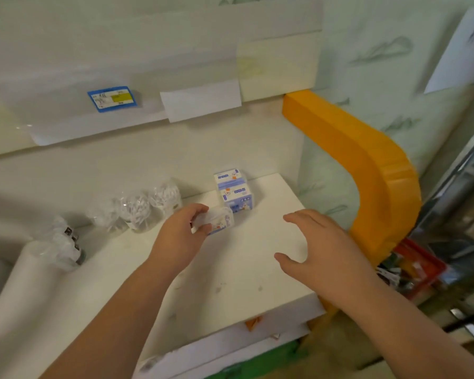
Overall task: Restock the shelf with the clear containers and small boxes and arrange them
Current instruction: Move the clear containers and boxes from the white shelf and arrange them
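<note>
Gripping a small box (219, 220) in the left hand (179, 236) over the shelf (230, 269).
Right hand (319, 250) hovers, fingers spread; blurred clear containers (140, 212), seemingly, stand behind.

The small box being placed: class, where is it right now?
In the head view, the small box is gripped by the left hand over the shelf, just before the stacked boxes.

Flat white shelf board (230, 272) is carrying the stock. Three clear plastic containers of white swabs (137, 212) are standing in a row along its back edge. Two stacked small blue-and-white printed boxes (234, 191) are sitting at the right rear, just beside them.
</note>
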Tool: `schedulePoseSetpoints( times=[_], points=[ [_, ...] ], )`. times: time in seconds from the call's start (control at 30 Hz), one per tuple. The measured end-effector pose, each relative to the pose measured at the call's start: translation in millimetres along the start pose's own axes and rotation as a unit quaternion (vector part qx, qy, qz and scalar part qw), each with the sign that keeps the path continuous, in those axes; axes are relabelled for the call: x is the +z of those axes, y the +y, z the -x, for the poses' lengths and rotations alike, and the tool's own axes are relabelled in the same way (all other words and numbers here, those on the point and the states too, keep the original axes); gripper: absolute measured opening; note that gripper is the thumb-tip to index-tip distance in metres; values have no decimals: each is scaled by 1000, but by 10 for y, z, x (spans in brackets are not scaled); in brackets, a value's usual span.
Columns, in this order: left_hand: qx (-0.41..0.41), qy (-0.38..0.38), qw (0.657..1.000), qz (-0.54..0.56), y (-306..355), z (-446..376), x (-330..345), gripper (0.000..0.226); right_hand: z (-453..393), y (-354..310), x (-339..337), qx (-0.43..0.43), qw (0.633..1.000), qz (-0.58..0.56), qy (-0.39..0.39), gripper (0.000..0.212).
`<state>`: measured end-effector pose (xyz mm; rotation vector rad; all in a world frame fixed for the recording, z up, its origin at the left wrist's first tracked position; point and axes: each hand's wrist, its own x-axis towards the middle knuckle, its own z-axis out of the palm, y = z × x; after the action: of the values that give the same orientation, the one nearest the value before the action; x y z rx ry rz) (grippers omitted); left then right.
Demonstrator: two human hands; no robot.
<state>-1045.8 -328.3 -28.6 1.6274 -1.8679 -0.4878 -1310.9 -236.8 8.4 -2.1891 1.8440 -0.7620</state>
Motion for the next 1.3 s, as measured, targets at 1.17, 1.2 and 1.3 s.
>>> schedulePoseSetpoints(
  times=[1.17,1.2,1.3],
  points=[
    [110,53,989,-85,89,-112,545,37,-164,203,8,-19,998,-3,-52,61],
    [108,61,988,-88,98,-109,549,36,-165,201,8,-21,998,-2,-53,62],
    [92,76,990,-74,106,-126,575,34,-167,190,-3,-29,998,8,-59,62]
  ],
)
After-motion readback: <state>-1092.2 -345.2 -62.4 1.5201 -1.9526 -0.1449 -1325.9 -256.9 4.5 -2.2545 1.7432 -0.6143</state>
